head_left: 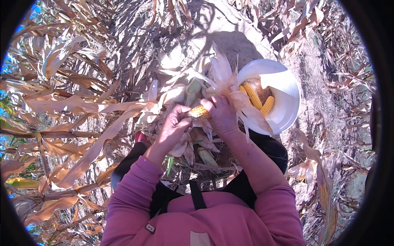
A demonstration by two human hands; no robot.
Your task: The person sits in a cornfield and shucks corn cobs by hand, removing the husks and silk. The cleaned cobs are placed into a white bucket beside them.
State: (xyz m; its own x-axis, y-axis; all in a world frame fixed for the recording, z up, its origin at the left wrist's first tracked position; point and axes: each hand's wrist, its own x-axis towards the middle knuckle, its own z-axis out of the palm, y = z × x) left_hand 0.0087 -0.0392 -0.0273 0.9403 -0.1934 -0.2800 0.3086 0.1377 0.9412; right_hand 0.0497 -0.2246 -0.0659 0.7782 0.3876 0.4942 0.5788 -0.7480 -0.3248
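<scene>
I see the corn cob (200, 112) lying sideways between both hands. My left hand (174, 123) is curled around its left end. My right hand (223, 115) grips the husk end, closer to the white bucket (287, 102).

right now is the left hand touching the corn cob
Touching. The head view shows the left hand with its fingertips closed on the end of the corn cob.

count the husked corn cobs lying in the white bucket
2 clearly visible: one yellow cob toward the left inside the white bucket, another lower right of it. More may be hidden behind the pale husks across the rim.
</scene>
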